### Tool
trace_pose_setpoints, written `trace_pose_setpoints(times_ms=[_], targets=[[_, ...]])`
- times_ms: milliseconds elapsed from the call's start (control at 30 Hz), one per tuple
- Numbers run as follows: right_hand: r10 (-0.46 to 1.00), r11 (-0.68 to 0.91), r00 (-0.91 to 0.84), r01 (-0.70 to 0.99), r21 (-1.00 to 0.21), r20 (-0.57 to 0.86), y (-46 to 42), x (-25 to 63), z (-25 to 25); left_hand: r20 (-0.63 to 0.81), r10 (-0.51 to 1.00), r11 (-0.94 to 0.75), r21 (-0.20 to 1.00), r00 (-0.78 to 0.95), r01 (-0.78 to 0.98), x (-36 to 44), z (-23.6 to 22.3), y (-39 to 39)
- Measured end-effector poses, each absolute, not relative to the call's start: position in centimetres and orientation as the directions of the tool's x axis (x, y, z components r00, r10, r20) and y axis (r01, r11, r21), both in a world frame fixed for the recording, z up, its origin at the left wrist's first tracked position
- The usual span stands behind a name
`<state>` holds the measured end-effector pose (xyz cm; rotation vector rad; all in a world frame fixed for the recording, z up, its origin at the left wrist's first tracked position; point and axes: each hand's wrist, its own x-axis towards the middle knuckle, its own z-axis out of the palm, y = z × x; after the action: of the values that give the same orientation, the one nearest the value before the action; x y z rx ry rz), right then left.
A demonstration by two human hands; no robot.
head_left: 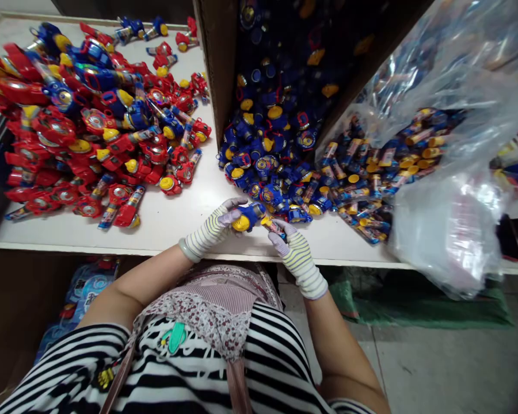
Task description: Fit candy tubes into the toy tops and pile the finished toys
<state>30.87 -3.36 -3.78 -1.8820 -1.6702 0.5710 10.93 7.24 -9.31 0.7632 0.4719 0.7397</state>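
Both my hands wear striped knit gloves and meet near the front edge of the white table (176, 227). My left hand (213, 227) is closed round a blue toy with a yellow knob (248, 217). My right hand (291, 247) pinches a small tube with a printed label (274, 226) against the toy's end. Just beyond my hands lies a heap of blue toy parts (267, 172) spilling out of a tipped cardboard box (218, 75).
A large pile of red and blue assembled toys (90, 126) covers the left of the table. At the right, a clear plastic bag (449, 190) holds several labelled tubes with yellow caps (384, 167). Packaged toys lie under the table at the left.
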Motion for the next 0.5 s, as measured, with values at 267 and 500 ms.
trace_pose_setpoints(times_ms=[267, 500], targets=[[0.992, 0.118, -0.120, 0.865, -0.489, 0.026, -2.1, 29.8, -2.4, 0.040, 0.740, 0.064, 0.990, 0.672, -0.129, 8.5, -6.8, 10.2], [0.998, 0.068, -0.064, 0.912, -0.405, 0.024, -2.0, 27.9, -3.1, 0.122, 0.722, -0.204, 0.978, 0.681, 0.041, 9.2, -4.8, 11.6]])
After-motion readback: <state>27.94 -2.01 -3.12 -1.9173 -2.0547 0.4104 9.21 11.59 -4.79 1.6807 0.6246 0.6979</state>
